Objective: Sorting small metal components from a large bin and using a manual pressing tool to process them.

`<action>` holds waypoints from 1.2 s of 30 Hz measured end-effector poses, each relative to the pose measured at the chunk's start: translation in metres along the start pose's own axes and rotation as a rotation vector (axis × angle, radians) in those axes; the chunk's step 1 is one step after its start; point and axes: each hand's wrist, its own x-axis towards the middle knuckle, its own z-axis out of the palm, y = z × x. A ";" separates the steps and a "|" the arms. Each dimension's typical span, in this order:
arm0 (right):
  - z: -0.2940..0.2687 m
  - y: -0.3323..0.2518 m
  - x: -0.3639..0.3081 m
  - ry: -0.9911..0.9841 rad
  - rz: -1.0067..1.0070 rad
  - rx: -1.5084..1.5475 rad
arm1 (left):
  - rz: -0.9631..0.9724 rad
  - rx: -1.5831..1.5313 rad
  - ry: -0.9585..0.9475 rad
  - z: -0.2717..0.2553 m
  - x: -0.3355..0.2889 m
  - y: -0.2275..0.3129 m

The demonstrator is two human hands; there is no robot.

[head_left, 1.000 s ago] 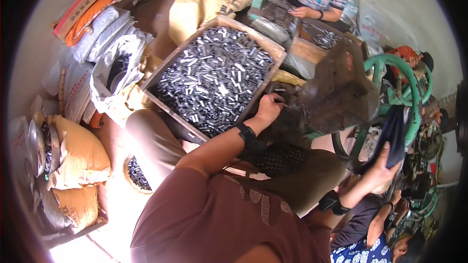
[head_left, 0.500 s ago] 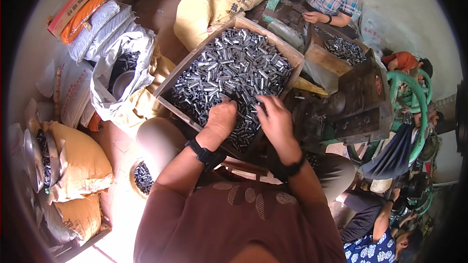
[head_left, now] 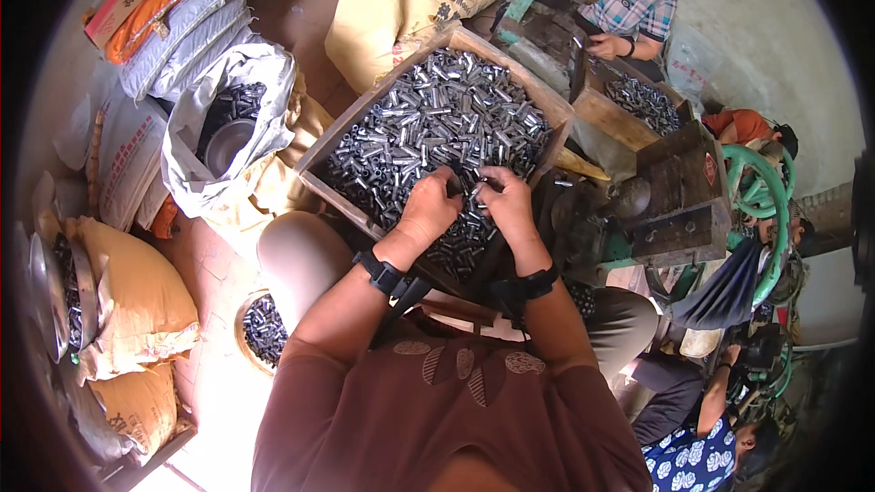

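Note:
A wooden box (head_left: 515, 70) stands in front of me, heaped with short, shiny metal sleeves (head_left: 437, 109). Over the near part of the heap, my left hand (head_left: 430, 208) has its fingers curled together; whatever lies inside them is hidden. Close beside it on the right, my right hand (head_left: 507, 204) pinches a small metal sleeve (head_left: 479, 189) between thumb and fingers. The fingertips of both hands face each other, a short gap apart.
At the left is an open white sack (head_left: 187, 141) with metal parts and a bowl. A round basket (head_left: 265, 332) of sleeves sits on the floor by my left leg. Green-framed machinery (head_left: 679, 205) stands at the right, with co-workers beyond.
My right hand has moved left and slightly up, its spread fingers now closed in a pinch. My left hand has shifted a little right and up, so the hands are nearer each other.

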 end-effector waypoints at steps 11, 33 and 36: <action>-0.018 -0.001 -0.005 0.111 -0.075 -0.202 | -0.406 -0.634 -0.077 0.003 -0.002 -0.001; -0.030 -0.015 -0.053 0.151 -0.009 0.295 | -0.587 -1.287 -0.320 0.005 -0.020 0.027; -0.032 -0.010 -0.054 0.189 -0.006 0.349 | -0.570 -1.292 -0.340 0.007 -0.023 0.031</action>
